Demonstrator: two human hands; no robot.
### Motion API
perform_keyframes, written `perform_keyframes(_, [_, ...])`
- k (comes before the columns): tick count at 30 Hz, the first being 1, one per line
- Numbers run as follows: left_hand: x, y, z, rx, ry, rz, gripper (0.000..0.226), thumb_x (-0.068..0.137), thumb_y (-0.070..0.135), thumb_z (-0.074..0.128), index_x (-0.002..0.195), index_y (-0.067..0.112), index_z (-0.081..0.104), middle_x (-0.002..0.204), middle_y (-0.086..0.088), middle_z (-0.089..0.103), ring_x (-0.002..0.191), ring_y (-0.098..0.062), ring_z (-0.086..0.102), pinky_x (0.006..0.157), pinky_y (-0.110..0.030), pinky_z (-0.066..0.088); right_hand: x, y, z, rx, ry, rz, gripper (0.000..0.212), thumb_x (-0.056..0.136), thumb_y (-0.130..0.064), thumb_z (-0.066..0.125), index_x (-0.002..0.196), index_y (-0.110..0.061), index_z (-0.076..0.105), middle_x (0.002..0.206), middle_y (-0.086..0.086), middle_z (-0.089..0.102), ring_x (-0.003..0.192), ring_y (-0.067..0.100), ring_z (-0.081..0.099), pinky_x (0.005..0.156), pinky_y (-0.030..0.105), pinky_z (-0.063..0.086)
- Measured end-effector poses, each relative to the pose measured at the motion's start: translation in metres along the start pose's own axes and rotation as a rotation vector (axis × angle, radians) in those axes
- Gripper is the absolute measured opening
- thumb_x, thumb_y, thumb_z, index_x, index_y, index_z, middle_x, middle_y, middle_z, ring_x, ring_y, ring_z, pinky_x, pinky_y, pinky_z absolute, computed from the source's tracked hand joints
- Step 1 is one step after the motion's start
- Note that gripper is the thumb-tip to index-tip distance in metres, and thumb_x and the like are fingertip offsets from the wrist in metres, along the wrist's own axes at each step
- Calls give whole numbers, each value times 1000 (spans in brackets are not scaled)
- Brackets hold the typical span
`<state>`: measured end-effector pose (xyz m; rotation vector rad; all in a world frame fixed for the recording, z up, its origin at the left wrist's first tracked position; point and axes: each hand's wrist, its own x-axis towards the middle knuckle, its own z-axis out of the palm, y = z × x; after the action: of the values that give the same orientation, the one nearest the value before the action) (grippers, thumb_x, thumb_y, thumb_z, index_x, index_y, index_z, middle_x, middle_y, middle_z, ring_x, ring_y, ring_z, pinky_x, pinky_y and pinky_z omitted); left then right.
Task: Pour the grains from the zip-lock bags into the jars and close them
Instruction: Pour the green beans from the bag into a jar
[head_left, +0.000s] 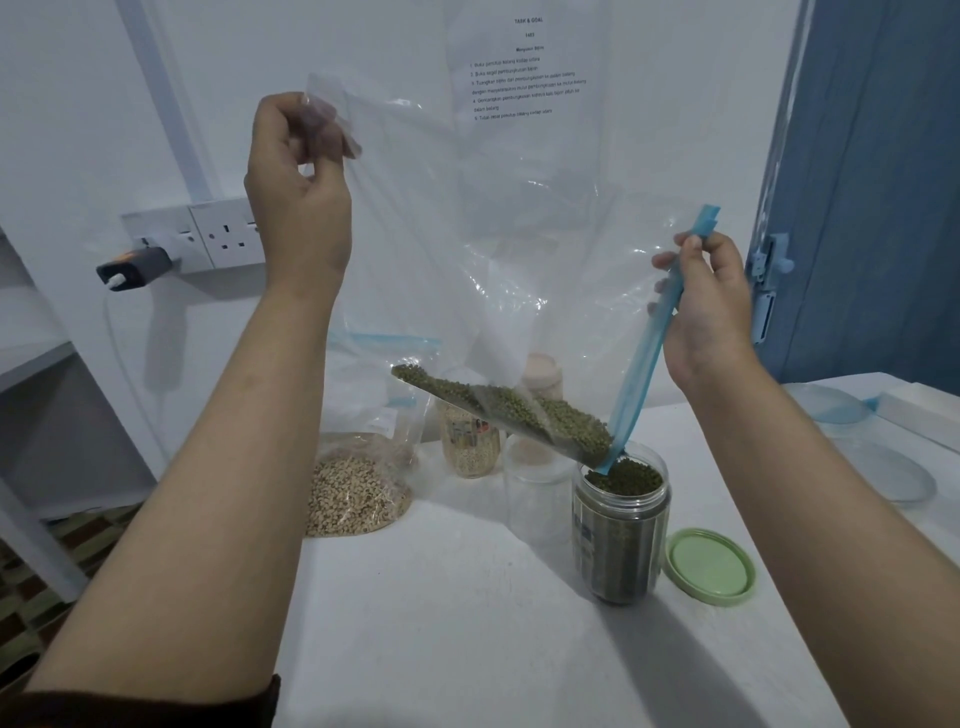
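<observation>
Left hand (298, 171), raised at 11 o'clock in the view, pinched a bottom corner of the clear zip-lock bag (467, 234) between curled fingers and thumb. Right hand (709, 306), at 2 o'clock, gripped the bag's blue zip strip (652, 338), fingers wrapped round it, thumb on top. Bag hung tilted between the two hands, mouth end lowest.

Green grains (519, 410) lay gathered along the bag's lower fold, sloping down toward 4 o'clock. The zip end dipped into the open mouth of a clear jar (621, 525) standing upright on the white desk (441, 623). Jar held green grains nearly to the rim.

Green lid (710, 565) lay flat on the desk just beside the jar, at its 3 o'clock, apart from it. An empty clear jar (535, 499) stood just at 9 o'clock of the filled one. Behind it, at 11 o'clock, a jar of pale grains (470, 444); farther back, a small jar with pinkish contents (543, 374), seen through the bag. A second bag of beige grains (358, 493) slumped at the desk's left edge.

Wall socket (226, 234) with plugged adapter (135, 267) at 9 o'clock; printed sheet (527, 73) on the wall at 12 o'clock. Clear lids (893, 467) near the desk's right edge.
</observation>
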<state>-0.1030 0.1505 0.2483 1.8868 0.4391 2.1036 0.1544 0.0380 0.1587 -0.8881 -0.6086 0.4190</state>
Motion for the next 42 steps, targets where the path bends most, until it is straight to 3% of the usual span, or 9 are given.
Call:
perform_keyframes(21, [0,0,3,15,14,14,15,95,3,46,92,17,47,84,4,56,74,-2,57,75,-18,43,0,0,-1,-25,-3,7,16,104,-29,46,97,-29,59,81,-12,65,73,10,47,68,24,44])
perform_keyframes(42, [0,-1,-1,5,40,36,12,93,1,47,91,13,47,85,9,57,77,-13,60,76,-20,45,-2,-3,0,0,-15,13,16,104,-28,47,94,-30,60,79,-12,64,68,8,46,65,23,43])
